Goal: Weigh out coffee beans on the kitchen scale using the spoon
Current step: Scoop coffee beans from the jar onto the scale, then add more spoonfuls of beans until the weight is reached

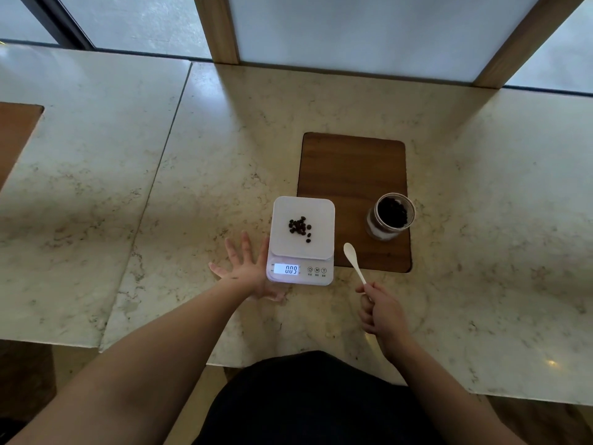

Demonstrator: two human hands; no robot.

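A white kitchen scale (316,207) sits on the marble counter, its lit display reading 0.09. A small heap of dark coffee beans (300,227) lies on its platform. To its right, an open glass jar (391,216) with more beans stands on a wooden board (351,168). My left hand (247,268) rests flat, fingers spread, against the scale's left side. My right hand (378,311) grips the handle of a white spoon (353,258), whose empty bowl points up and left, between scale and jar.
The marble counter (192,155) runs wide on both sides, with a seam left of the scale. A wooden inset (16,136) shows at the far left edge. Window panes and wooden posts (218,27) stand behind the counter.
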